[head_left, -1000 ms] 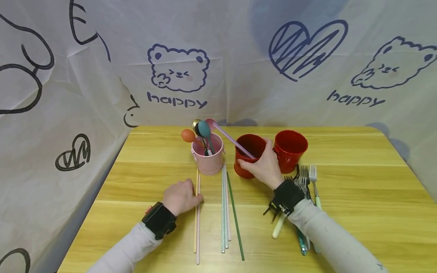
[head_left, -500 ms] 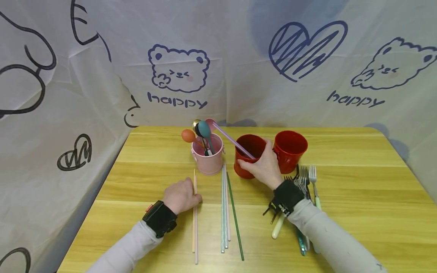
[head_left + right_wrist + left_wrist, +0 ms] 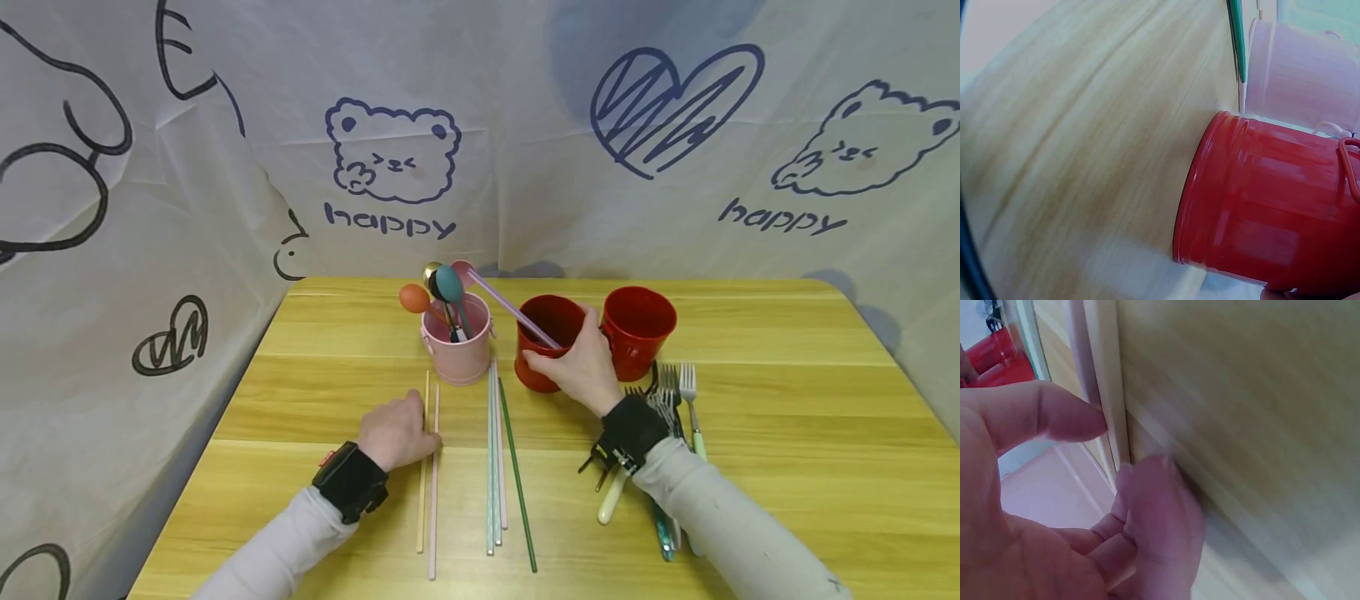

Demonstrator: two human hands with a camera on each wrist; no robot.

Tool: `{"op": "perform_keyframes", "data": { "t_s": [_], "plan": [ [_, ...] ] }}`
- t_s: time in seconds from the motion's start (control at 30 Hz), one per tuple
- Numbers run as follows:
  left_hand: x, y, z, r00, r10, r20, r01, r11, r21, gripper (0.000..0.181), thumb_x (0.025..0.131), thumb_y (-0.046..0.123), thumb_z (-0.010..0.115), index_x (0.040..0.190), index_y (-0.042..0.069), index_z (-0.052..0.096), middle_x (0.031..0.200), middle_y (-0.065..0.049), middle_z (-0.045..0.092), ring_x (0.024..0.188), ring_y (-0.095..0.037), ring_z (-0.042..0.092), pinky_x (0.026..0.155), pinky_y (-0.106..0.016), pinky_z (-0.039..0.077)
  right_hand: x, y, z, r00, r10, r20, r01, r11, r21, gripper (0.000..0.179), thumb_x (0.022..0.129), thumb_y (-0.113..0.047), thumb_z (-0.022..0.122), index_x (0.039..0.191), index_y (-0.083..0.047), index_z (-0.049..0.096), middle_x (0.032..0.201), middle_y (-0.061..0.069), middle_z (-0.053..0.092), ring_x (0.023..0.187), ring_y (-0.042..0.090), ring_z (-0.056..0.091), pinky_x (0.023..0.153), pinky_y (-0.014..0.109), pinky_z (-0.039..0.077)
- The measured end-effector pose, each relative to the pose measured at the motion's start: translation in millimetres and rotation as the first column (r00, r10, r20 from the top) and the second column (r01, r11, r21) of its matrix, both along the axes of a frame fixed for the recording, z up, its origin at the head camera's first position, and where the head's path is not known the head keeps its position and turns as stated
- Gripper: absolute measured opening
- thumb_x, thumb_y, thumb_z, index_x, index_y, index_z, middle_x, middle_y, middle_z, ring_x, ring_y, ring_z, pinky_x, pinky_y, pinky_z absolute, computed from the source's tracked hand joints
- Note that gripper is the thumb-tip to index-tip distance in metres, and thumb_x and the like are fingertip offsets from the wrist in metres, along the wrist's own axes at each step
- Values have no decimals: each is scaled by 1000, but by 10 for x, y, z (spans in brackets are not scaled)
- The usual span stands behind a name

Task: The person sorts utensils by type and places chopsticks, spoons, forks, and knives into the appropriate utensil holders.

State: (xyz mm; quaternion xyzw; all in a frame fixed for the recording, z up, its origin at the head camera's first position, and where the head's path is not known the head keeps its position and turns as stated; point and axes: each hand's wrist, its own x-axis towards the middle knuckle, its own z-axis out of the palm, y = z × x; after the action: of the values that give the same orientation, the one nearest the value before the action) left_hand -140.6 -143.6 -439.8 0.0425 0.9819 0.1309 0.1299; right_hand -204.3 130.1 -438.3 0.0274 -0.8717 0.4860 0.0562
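My left hand (image 3: 393, 433) reaches down at the table, thumb and fingers either side of a pale yellow chopstick (image 3: 1110, 369), pinching it. Close beside it lies a pink chopstick (image 3: 434, 517), partly hidden by the thumb in the left wrist view. My right hand (image 3: 581, 371) holds a red bucket-shaped cup (image 3: 534, 371) by its rim, thumb at the near side and fingers over the right edge. Inside that cup leans a purple chopstick (image 3: 510, 307). In the right wrist view, the red cup (image 3: 1272, 206) fills the lower right, with its wire handle showing.
A pink bucket (image 3: 460, 362) holds several spoons (image 3: 449, 285). More chopsticks (image 3: 491, 475), with a green one (image 3: 517, 483), lie between the hands. A second red cup (image 3: 637, 346) stands right of the held one. Several forks (image 3: 687, 383) lie partly under the right wrist.
The yellow chopstick has shifted left under my left hand. The pink chopstick went left and then back right, so a gap shows between them. My right hand stays on the red cup.
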Motion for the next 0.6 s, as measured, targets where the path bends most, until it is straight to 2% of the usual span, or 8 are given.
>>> {"op": "perform_keyframes", "data": {
  "t_s": [0.13, 0.27, 0.4, 0.6],
  "plan": [
    [-3, -28, -2, 999, 7, -40, -8, 999, -45, 27, 80, 27, 74, 75, 10, 54, 65, -3, 54, 58, -21, 54, 48, -35, 40, -4, -1, -9, 1000, -2, 4, 2, 1000, 0, 96, 76, -28, 87, 148, -7, 27, 147, 18, 50, 131, 37, 53, 110, 55, 47],
    [-7, -57, -5, 998, 19, -67, -25, 996, -86, 32, 78, 22, 72, 58, 17, 48, 58, 0, 51, 55, -19, 53, 46, -35, 40, -3, -2, -9, 1000, -3, 7, 3, 1000, 2, 96, 76, -28, 87, 148, -7, 27, 147, 17, 50, 131, 36, 53, 110, 55, 48],
    [-15, -82, -2, 997, 24, -75, -32, 995, -96, 35, 77, 22, 71, 54, 18, 45, 58, -1, 50, 55, -20, 52, 45, -35, 41, -5, 1, -3, 1000, 0, 1, 0, 1000, 1, 96, 76, -28, 86, 148, -7, 27, 147, 18, 50, 131, 37, 53, 110, 55, 47],
    [-30, -168, 29, 998, 46, -51, -47, 999, 0, 34, 83, 21, 66, 56, 16, 45, 56, 2, 45, 51, -18, 48, 43, -31, 35, -5, 4, -6, 1000, 4, 3, -4, 1000, -4, 96, 76, -28, 86, 148, -6, 27, 147, 17, 50, 131, 36, 53, 110, 54, 47]
  ]
}}
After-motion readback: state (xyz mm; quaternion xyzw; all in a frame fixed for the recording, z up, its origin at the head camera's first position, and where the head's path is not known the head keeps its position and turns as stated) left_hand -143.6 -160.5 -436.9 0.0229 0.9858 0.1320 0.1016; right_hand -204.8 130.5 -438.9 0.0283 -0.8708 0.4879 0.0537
